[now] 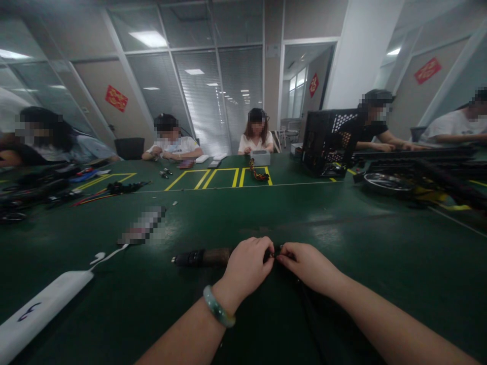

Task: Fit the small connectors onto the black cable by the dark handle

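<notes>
My left hand (246, 268), with a pale green bangle (218, 313) on its wrist, and my right hand (309, 267) meet above the green table mat (327, 223). Their fingertips pinch a small black connector (275, 253) at the end of a black wire harness. A thick black-and-brown sleeved section of the harness (202, 257) runs left from my left hand. A dark cable (309, 317) trails from my hands toward me. My fingers hide most of the connector.
A white power strip (41, 314) with a white cord lies at lower left, beside a pixelated object (142, 225). Further off are tangled wires (125, 187), a braided harness (256, 170), a black open-frame case (329, 142), a metal dish (386, 183), and several co-workers seated around the table.
</notes>
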A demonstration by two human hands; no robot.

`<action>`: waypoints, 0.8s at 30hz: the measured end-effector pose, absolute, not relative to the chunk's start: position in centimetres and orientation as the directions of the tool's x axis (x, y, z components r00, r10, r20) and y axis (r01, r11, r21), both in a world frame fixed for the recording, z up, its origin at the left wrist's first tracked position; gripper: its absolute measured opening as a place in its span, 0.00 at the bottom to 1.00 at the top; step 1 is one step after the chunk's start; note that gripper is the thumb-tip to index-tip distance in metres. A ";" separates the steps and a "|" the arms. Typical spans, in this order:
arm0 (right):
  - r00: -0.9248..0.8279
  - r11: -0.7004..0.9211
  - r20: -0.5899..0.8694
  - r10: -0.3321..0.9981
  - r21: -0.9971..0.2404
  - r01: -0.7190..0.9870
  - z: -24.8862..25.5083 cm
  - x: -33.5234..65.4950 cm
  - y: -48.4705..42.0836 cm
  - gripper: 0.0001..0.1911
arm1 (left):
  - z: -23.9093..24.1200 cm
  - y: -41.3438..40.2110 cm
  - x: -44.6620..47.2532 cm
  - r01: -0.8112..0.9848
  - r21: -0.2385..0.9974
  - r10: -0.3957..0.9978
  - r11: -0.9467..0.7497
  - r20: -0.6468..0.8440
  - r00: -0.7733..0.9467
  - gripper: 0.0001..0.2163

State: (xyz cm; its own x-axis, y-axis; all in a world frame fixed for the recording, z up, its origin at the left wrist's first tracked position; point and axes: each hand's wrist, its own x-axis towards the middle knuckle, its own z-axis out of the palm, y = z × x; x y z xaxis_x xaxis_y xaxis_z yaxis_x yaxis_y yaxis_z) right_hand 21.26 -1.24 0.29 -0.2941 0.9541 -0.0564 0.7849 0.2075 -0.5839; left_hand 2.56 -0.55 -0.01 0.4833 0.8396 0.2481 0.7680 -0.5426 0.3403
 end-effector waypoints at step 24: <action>-0.287 0.203 -0.052 0.957 -0.587 0.784 0.2 21.3 -1.2 0.10 | 0.2 -0.5 2.5 0.756 0.262 0.800 -0.599 0.233 0.553 0.07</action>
